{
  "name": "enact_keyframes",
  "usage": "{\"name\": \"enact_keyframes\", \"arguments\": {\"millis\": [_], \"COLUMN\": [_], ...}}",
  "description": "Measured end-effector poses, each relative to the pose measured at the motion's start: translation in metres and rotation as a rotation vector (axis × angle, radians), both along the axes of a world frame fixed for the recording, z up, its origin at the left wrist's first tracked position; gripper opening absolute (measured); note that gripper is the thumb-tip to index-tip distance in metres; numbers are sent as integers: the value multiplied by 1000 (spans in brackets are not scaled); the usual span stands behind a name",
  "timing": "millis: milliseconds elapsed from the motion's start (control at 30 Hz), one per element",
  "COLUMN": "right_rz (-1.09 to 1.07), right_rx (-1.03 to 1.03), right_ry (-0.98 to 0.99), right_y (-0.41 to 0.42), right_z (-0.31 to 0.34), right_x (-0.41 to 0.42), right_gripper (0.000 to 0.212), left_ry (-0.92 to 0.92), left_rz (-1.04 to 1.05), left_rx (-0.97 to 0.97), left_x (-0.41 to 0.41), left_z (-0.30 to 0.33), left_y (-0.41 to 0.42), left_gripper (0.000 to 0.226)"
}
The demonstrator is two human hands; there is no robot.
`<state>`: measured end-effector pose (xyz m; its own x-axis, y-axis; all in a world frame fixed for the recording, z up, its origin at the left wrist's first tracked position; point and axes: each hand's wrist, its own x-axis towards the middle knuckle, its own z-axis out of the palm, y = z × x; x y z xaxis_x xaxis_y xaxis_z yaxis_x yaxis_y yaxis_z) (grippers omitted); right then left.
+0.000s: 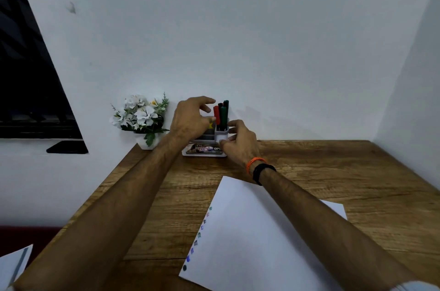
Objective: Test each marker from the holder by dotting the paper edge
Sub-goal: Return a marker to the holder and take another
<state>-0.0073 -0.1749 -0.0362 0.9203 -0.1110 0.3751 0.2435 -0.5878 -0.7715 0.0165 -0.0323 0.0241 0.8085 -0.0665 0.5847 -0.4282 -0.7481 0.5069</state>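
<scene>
Paper (250,238): laid nearest on the wooden table (333,171), coloured dots along its left edge, partly covered by the right forearm. Holder (220,134): set farther back by the wall, markers (221,114) stood upright in its cup, gripped by the right hand (238,140). Left hand (192,119): fingers curled beside the red marker; contact cannot be told.

Pale wall (238,28), dark window (26,71) at left, wooden table (345,171) below.

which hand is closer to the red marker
Left. The left hand has its fingertips right beside the red marker, reaching for it. The right hand is lower, gripping the base of the holder.
</scene>
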Motion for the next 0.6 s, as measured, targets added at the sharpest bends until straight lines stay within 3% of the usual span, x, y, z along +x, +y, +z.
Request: {"name": "enact_keyframes", "arguments": {"millis": [300,600], "right_rz": [-73,-81], "right_rx": [-87,-96], "right_ry": [-51,-83], "right_y": [6,9], "right_z": [-2,-13], "right_x": [12,23], "right_gripper": [52,51], "left_ry": [-67,132], "left_rz": [127,233], "left_rx": [-124,-116], "left_x": [12,44], "left_z": [21,20], "left_y": [39,31], "left_gripper": [18,45]}}
